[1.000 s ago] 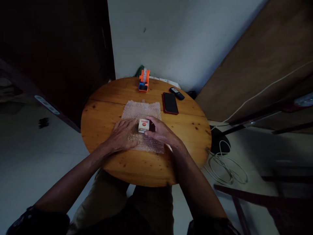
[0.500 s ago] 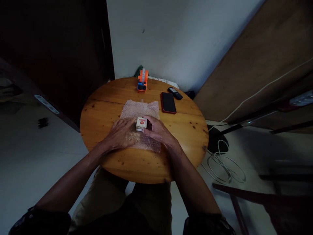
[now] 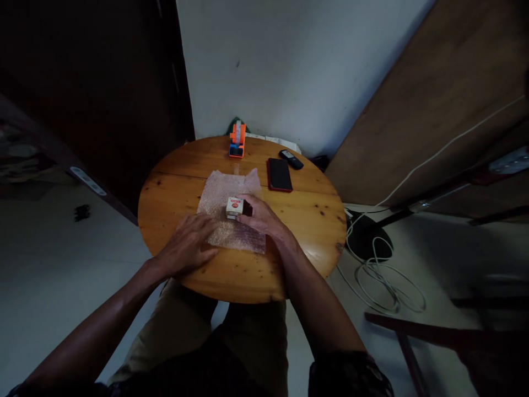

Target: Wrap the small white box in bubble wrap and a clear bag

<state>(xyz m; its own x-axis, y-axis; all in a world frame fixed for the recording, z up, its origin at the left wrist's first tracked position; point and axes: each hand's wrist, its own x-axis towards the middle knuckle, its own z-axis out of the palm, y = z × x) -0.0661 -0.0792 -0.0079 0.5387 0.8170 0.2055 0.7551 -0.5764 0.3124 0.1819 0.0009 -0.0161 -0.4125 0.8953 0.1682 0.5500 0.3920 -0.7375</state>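
Note:
A small white box (image 3: pixel 235 206) with red print sits over the middle of a sheet of bubble wrap (image 3: pixel 219 190). My right hand (image 3: pixel 264 219) grips the box from its right side, thumb nearer me and fingers behind. Palm down, my left hand (image 3: pixel 188 242) rests at the left edge of the bubble wrap, its fingers stretched out and apart from the box. Whether the box touches the wrap or is held just above it, I cannot tell.
On the round wooden table (image 3: pixel 314 220) stand an orange tape dispenser (image 3: pixel 237 139) at the back, a dark phone with a red edge (image 3: pixel 280 175) and a black handset (image 3: pixel 291 159). A coiled white cable (image 3: pixel 382 281) lies on the floor at the right, near a dark red chair (image 3: pixel 413 325).
My left hand has drawn back to the left, away from the box. My right hand still holds the box in nearly the same place on the wrap. The view has shifted slightly.

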